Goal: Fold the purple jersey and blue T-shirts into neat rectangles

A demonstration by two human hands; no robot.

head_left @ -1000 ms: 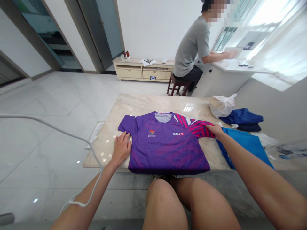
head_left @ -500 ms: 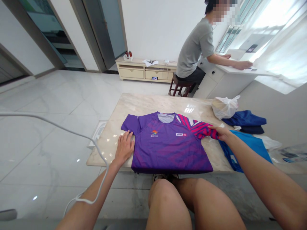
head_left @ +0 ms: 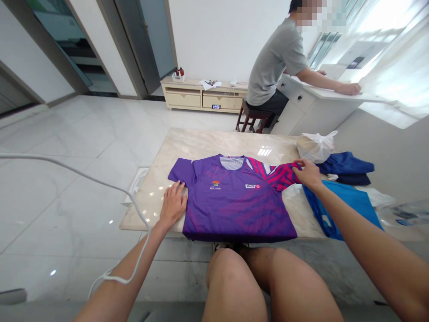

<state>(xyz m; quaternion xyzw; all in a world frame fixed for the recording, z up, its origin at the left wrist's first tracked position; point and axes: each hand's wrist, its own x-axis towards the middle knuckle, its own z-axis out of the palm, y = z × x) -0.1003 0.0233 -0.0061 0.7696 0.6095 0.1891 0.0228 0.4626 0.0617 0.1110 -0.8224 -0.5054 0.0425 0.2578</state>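
A purple short-sleeved T-shirt [head_left: 231, 201] lies spread front side up on the marble table [head_left: 197, 138], its neck pointing away from me and its hem at the near edge. Pink and dark stripes cover the sleeve on the right. My left hand [head_left: 173, 203] rests flat on the table beside the shirt, fingers stretched out, the tips touching the underside of the plain purple sleeve. At the other side, my right hand [head_left: 309, 173] has its thumb and fingers on the end of the striped sleeve, pinching the cuff.
Right of the shirt lie a bright blue garment [head_left: 342, 205], folded dark blue clothing [head_left: 348, 165], a tied white plastic bag [head_left: 315, 145] and a clear plastic package [head_left: 405, 214]. A white cable [head_left: 134, 201] crosses my left forearm. Beyond the table a person [head_left: 276, 62] sits on a stool [head_left: 253, 117].
My right hand has shifted slightly up and left along the striped sleeve's end, its fingers now higher on the cuff. My left hand stays nearly still. The seated person's arm reaches further right.
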